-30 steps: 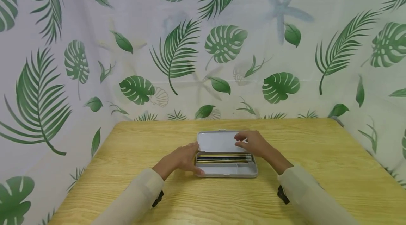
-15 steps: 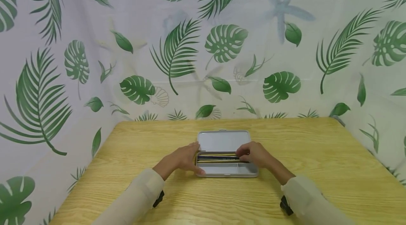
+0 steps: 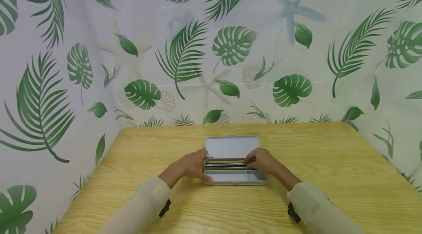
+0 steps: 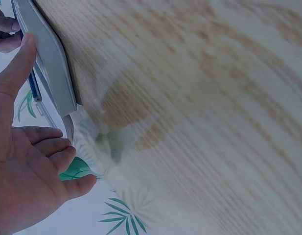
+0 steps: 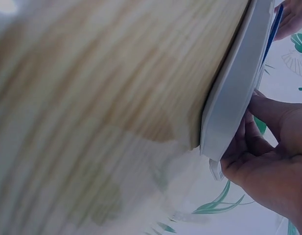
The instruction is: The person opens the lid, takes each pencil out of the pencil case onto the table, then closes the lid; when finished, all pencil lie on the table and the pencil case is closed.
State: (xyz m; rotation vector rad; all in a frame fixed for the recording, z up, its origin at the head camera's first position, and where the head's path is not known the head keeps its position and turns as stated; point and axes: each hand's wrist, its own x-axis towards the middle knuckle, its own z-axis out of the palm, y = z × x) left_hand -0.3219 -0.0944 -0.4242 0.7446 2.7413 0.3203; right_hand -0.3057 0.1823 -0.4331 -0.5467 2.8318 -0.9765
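A grey pencil case [image 3: 227, 182] lies open on the table, its pale lid [image 3: 232, 146] folded back. Several pencils [image 3: 224, 168] lie in its long rear compartment. My right hand [image 3: 265, 161] reaches into that compartment and pinches a dark blue pencil [image 3: 227, 164] near its right end. In both wrist views this blue pencil [image 4: 35, 88] shows above the case wall. At the case's left end rests my left hand [image 3: 188, 165], its thumb on the front corner and its spread fingers near the hinge. My right fingertips are partly hidden.
The wood-grain table [image 3: 158, 204] extends all round the case. Behind and beside it hangs a white curtain [image 3: 197, 109] printed with green leaves. Two small divided compartments fill the front of the case.
From over the lid, my right hand has come down to the pencils and taken hold of the dark blue one. My left hand has stayed at the case's left end.
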